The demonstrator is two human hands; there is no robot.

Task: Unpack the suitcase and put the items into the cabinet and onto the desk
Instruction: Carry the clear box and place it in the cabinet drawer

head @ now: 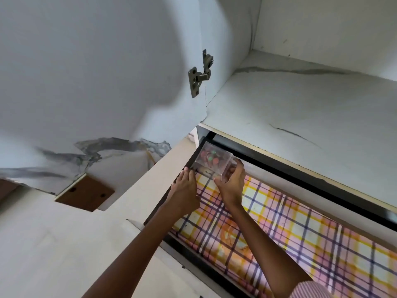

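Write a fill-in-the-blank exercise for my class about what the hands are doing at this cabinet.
1. The right hand grips the clear box; the left hand holds ____.
2. The cabinet door stands ____.
3. A metal ____ joins the door to the cabinet.
Missing words: nothing; open; hinge.

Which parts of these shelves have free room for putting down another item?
The checked liner is bare to the right of the right hand, along the black frame. The marbled shelf above shows nothing on it. The far left corner is crowded: the clear box, gripped by the right hand, and the left hand beside it.
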